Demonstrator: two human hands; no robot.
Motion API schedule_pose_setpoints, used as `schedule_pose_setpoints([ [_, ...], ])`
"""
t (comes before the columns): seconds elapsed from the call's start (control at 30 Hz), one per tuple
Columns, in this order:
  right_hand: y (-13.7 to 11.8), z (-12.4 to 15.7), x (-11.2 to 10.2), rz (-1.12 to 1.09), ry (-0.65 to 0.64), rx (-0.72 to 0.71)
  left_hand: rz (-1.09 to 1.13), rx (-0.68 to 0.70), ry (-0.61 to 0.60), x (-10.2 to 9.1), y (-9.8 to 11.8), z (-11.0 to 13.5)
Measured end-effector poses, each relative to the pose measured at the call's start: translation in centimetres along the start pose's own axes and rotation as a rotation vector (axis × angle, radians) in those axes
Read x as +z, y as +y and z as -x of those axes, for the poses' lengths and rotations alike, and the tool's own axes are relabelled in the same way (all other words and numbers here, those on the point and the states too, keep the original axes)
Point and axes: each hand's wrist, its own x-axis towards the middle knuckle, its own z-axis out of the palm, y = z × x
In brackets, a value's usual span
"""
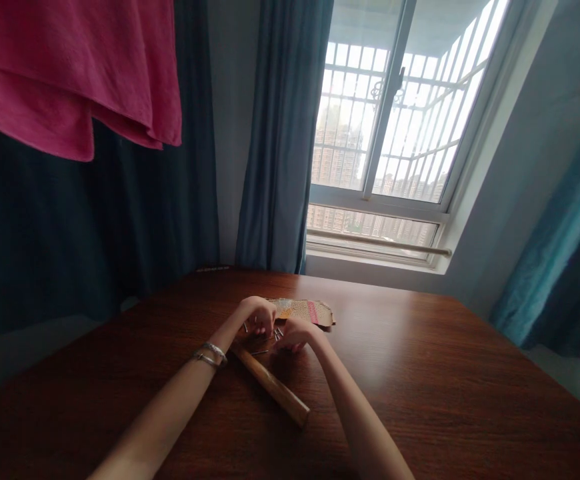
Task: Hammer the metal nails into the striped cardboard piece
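My left hand [261, 316], with a silver bracelet at the wrist, bends down over the table, its fingers curled together. Whatever its fingertips hold is hidden. Just right of it, my right hand [296, 335] points left with its fingers drawn together, low over the tabletop. Several thin metal pieces that look like nails [279, 333] lie between the hands. One thin metal piece [259, 352] shows right at my right fingertips; I cannot tell whether they grip it. A wooden handle [275, 387] lies slantwise between my forearms, its far end near my left wrist.
Behind my hands lies a flat stack of patterned cardboard-like pieces [303, 311] with a pink band. The brown wooden table [420, 387] reaches to the curtains [280, 147] and a barred window [375, 120]. A pink cloth [80, 73] hangs at upper left.
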Motion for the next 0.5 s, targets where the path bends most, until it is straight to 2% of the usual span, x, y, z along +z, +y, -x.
schedule_pose_setpoints([
  [0.07,0.5,0.2,-0.5,0.024,-0.025,-0.012,0.048,-0.061,-0.064,-0.5,-0.5,0.3],
  [0.13,1.2,0.3,-1.4,0.053,0.032,-0.012,0.08,-0.041,0.001,-1.1,-1.0,0.6],
  [0.2,2.3,0.3,-2.6,0.085,0.158,-0.007,0.071,-0.007,0.177,-1.7,-1.4,0.8],
  [0.3,4.6,0.3,-4.7,0.145,0.407,0.022,-0.022,0.041,0.519,-2.2,-2.1,0.5],
  [0.37,6.4,0.1,-6.0,0.174,0.534,0.064,-0.071,0.102,0.641,-2.5,-2.4,-0.1],
  [0.43,8.1,-0.2,-6.8,0.19,0.603,0.108,-0.075,0.165,0.64,-2.8,-2.6,-0.9],
  [0.5,9.6,-0.8,-7.2,0.194,0.624,0.136,-0.085,0.21,0.58,-3.2,-2.7,-1.7],
])
